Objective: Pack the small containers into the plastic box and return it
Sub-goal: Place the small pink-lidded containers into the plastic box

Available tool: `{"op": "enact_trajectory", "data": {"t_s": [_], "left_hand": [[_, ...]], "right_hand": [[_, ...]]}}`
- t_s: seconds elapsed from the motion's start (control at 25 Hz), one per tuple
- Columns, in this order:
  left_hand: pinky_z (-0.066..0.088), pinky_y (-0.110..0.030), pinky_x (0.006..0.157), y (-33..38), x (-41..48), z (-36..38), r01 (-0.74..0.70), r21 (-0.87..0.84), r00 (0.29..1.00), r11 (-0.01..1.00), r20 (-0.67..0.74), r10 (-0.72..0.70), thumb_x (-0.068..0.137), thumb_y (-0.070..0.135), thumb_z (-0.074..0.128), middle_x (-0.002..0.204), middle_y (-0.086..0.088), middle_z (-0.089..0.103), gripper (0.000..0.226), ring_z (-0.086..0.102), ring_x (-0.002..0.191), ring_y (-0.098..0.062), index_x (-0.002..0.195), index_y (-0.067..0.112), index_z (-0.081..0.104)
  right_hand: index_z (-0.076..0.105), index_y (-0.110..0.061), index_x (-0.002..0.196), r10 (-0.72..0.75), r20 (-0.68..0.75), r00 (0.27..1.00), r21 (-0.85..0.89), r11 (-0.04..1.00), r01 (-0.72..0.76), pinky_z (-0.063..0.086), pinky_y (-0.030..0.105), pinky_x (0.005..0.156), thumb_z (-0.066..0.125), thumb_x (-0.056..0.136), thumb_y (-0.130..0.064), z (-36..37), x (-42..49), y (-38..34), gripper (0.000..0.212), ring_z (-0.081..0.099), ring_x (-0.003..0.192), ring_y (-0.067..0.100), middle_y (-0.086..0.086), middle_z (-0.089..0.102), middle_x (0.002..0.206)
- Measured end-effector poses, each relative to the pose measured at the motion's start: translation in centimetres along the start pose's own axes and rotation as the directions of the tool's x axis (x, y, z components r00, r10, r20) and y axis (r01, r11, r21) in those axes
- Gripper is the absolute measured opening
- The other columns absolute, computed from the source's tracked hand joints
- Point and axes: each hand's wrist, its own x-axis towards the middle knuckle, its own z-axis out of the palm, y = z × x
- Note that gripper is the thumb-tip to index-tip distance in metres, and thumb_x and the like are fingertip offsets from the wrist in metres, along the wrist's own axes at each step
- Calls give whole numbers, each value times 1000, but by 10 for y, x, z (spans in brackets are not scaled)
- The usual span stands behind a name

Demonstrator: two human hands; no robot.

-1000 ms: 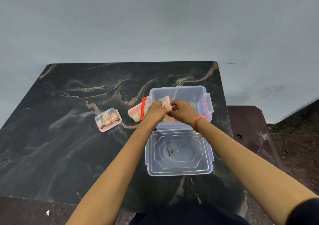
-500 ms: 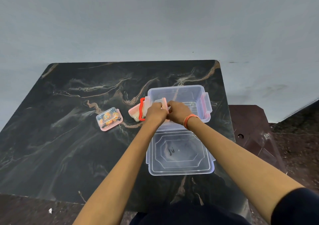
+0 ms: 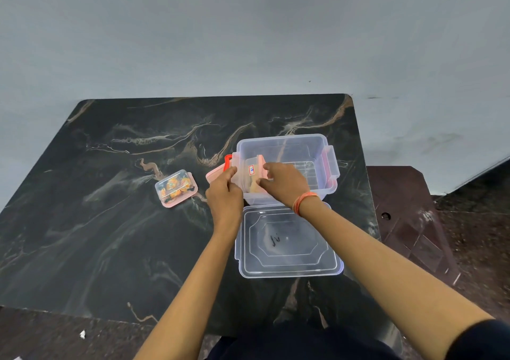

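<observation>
Both hands meet over the near-left part of the clear plastic box (image 3: 287, 163), which stands open on the dark marbled tabletop (image 3: 96, 235). Between them is a small container (image 3: 252, 176) with a pink lid and a little red-edged label, tilted and lowered partway inside the box. The right hand (image 3: 284, 181), an orange band on its wrist, curls its fingers around that container's right edge. The left hand (image 3: 225, 194) pinches near the box's left wall, beside the container; whether it grips the container or the box rim I cannot tell. Just past the left hand's knuckles lies another pink-lidded container (image 3: 216, 173), mostly hidden, next to the box's red latch (image 3: 227, 162). Well to the left of the left hand sits a third small container (image 3: 176, 188) with orange contents. Under the right forearm the box's clear lid (image 3: 288, 242) lies flat on the tabletop.
</observation>
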Motion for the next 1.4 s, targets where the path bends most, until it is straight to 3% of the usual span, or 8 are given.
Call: {"op": "enact_trajectory", "data": {"t_s": [0.16,0.24,0.36,0.48,0.64,0.92,1.28,1.4], "left_hand": [[47,-50,100,-8,12,0,87,-197,987,976,153,-57,90,-5,38,129,-16,60,39,58,115,-32,123,4,58],[48,-52,98,-14,24,-8,102,-228,984,968,168,-64,89,-9,35,125,-18,62,41,59,114,-33,122,2,57],[44,-47,104,-28,48,-22,-74,52,997,996,24,73,82,-10,38,125,-19,61,44,56,117,-32,119,0,58],[37,-42,109,-32,66,-20,-112,284,985,952,156,69,84,-3,44,137,-17,52,46,47,127,-31,129,5,49],[43,-42,98,-37,74,-9,-210,479,937,852,348,35,85,21,58,130,-18,56,45,53,117,-34,127,9,48],[43,-38,86,-58,58,-42,-323,477,913,817,385,136,79,10,63,116,-19,63,40,56,105,-33,118,5,57],[44,-26,89,-41,26,-109,-425,328,775,844,614,151,79,-2,63,115,-6,64,43,58,105,-20,120,11,58],[42,-3,86,-19,25,-118,-402,247,740,881,654,154,79,-6,63,116,0,60,48,56,106,-13,124,11,56]], "right_hand": [[62,-9,110,-26,-352,936,259,958,124,49,39,89,53,87,-13,0,-36,-18,25,61,101,30,14,68,112],[64,-8,103,-44,-410,911,345,917,199,51,40,89,56,86,-10,6,-54,-28,19,63,97,28,13,70,107],[66,-11,102,-54,-272,961,442,880,175,45,41,100,57,88,-15,25,-67,-38,18,64,100,26,11,70,108],[61,-10,115,-51,-9,999,492,869,49,38,37,106,51,90,-13,43,-61,-42,27,59,110,27,11,65,120],[45,-8,128,-49,292,955,475,874,-100,34,37,107,46,90,-11,53,-40,-43,38,47,124,32,14,52,134],[36,-14,133,17,354,935,587,774,-236,32,42,110,45,92,-13,53,-31,-37,42,46,122,26,10,50,131],[36,-18,131,-88,272,958,634,765,-110,42,44,103,66,81,-17,57,-48,-33,58,50,119,27,9,51,133],[47,-19,115,-114,155,981,662,749,-18,52,37,90,74,73,-21,38,-53,-29,50,59,97,21,6,60,111]]}}
